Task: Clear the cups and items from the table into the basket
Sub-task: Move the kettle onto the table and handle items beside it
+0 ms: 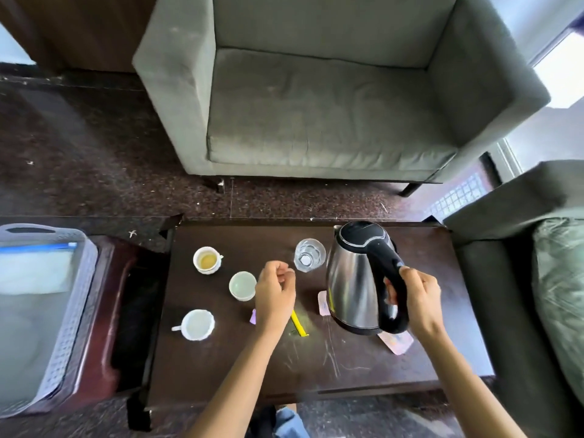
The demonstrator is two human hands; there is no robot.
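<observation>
On the dark wooden table [316,368] stand three white cups: one with yellowish liquid [207,260], a handleless one [242,286] and one with a handle [196,324]. A clear glass [310,255] stands beside a steel kettle [357,279] with a black lid and handle. My right hand [420,298] is closed around the kettle's handle. My left hand [274,292] hovers over the table between the handleless cup and the glass, fingers curled loosely, holding nothing. A yellow sachet [299,324] and pink packets [396,342] lie on the table. The grey basket [72,311] sits at the left.
The basket rests on a reddish stool [104,327] left of the table. A grey armchair [316,99] stands beyond the table, and another seat with a cushion [556,295] is on the right. Dark speckled floor surrounds everything.
</observation>
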